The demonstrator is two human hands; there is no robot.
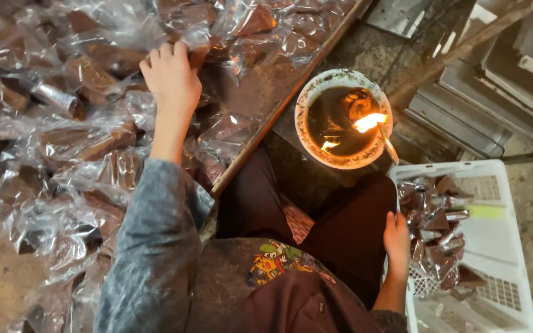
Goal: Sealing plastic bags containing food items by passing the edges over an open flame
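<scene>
We reach our left hand up and forward over a wooden tray heaped with brown wedges sealed in clear plastic. The fingers curl down over one packet at the top of the heap, gripping its crinkled wrap; most of it is hidden under the fingers, so we cannot tell which way its long axis runs. The wedge packets around it lie at all angles, tips pointing every way.

Our right hand rests flat and slack on the rim of a white plastic crate at our right side, holding nothing. Sealed wedges are piled inside the crate, just beside the fingers.

Between tray and crate, beyond our knees, stands a round bowl of dark liquid with a small flame burning at its surface.
</scene>
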